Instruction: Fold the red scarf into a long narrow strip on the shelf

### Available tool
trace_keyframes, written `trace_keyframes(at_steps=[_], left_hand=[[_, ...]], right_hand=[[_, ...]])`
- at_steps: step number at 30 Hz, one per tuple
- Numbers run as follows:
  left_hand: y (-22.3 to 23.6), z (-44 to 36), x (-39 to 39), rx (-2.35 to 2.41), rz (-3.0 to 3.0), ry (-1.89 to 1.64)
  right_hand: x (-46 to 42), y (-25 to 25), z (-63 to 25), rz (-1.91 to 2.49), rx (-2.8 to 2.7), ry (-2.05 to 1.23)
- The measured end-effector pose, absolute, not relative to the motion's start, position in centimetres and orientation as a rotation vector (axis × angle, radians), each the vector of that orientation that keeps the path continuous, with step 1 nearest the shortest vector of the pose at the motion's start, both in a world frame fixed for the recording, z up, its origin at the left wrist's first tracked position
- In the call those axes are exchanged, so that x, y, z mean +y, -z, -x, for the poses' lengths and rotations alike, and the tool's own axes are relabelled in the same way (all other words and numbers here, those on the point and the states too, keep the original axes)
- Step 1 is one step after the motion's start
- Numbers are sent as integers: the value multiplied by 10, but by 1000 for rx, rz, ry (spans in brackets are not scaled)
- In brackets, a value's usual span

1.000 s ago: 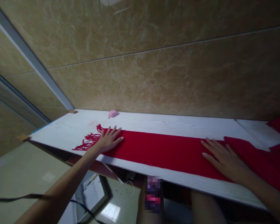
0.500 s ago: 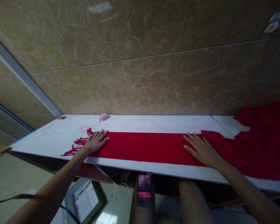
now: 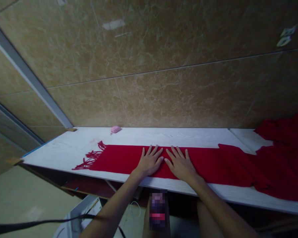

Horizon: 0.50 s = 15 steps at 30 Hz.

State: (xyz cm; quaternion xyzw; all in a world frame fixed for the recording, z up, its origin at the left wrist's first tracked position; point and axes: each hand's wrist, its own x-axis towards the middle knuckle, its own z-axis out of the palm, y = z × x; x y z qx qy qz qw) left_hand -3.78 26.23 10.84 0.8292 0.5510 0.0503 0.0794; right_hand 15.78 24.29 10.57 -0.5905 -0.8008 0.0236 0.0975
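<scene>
Over the middle of the red scarf's (image 3: 124, 158) flat stretch, my left hand (image 3: 149, 161) and right hand (image 3: 180, 164) had come close together. Half a second before, they were spread wide, the left beside the scarf's fringe (image 3: 89, 158) and the right near the bunched red cloth (image 3: 283, 165) at its other end. With my left hand gone from there, the scarf's fringed end lay uncovered.

The scarf lay lengthwise on a white desk (image 3: 52, 148), its fringe loose to the left. To its right it ran up to the bunched cloth; I could not tell where one ended and the other began. Behind the scarf's fringed end sat a small pink object (image 3: 116, 129), near the foot of a tan, marbled wall (image 3: 164, 99). Below the scarf, under the desk's front edge, were a white cable (image 3: 135, 210) and a pale container (image 3: 89, 208) on the shiny floor (image 3: 15, 198). A dark strap (image 3: 39, 223) crossed in front of them.

Both my hands were open, palms down on the scarf, fingers fanned towards its far edge, gripping nothing. My thumbs pointed inward, their tips just beside each other, and my forearms slanted in from the scarf's near side.
</scene>
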Motion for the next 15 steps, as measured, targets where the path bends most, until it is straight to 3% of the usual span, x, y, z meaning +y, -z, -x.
trace_keyframes(at_steps=[10, 15], left_hand=[[-119, 245, 275, 2301, -2145, 86], [-120, 300, 274, 2445, -2093, 154]], right_hand=[[247, -81, -239, 1904, -2300, 11], [251, -65, -279, 1983, -2232, 93]])
